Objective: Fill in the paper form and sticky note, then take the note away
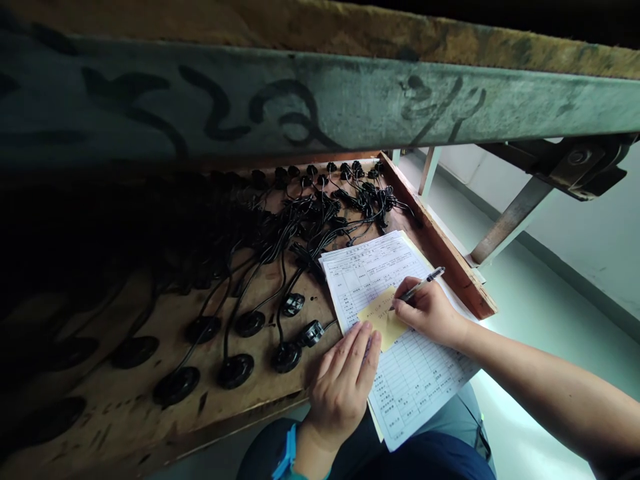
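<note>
My right hand (431, 311) grips a pen (419, 286) with its tip on a yellow sticky note (383, 317). The note lies on a stack of printed forms (400, 347) at the right end of a wooden tray (440, 250). My left hand (344, 381) lies flat, fingers stretched out, on the lower left edge of the forms, fingertips touching the note. A blue band shows at my left wrist.
Several black round discs with black cables (280, 267) cover the tray from left to middle; cable bundles pile at the back right. A grey-green metal beam (320, 100) with dark handwritten marks hangs low overhead. Pale floor and metal legs (510, 220) lie to the right.
</note>
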A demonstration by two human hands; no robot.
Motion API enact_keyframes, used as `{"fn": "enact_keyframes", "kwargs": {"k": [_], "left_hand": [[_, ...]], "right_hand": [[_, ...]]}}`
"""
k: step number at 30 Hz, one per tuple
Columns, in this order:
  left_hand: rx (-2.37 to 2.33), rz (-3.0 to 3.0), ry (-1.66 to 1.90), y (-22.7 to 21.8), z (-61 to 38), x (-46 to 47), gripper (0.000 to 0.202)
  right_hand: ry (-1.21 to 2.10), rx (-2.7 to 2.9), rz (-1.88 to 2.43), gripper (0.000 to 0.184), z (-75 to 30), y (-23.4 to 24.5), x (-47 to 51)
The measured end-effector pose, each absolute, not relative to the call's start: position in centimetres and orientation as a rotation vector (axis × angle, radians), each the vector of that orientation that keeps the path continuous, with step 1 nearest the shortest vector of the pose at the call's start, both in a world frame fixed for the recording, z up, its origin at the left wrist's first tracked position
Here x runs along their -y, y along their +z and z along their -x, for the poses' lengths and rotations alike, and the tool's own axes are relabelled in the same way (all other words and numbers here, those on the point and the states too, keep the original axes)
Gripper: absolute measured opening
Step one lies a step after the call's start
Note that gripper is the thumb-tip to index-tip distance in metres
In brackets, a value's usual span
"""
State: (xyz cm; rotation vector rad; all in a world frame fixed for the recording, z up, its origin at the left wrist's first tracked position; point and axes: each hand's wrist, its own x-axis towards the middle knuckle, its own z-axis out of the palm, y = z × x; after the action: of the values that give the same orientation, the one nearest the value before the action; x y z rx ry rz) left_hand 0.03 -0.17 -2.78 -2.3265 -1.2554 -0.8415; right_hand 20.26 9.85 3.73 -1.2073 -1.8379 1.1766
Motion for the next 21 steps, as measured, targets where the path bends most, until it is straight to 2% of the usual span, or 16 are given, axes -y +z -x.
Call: {"fn": "enact_keyframes", "kwargs": {"k": [21], "left_hand": [[1.284, 2.322, -0.814, -2.48, -0.34, 0.33, 0.039]], "right_hand": [[1.323, 1.680, 1.223, 0.014, -20.45, 3.71, -10.11]]}}
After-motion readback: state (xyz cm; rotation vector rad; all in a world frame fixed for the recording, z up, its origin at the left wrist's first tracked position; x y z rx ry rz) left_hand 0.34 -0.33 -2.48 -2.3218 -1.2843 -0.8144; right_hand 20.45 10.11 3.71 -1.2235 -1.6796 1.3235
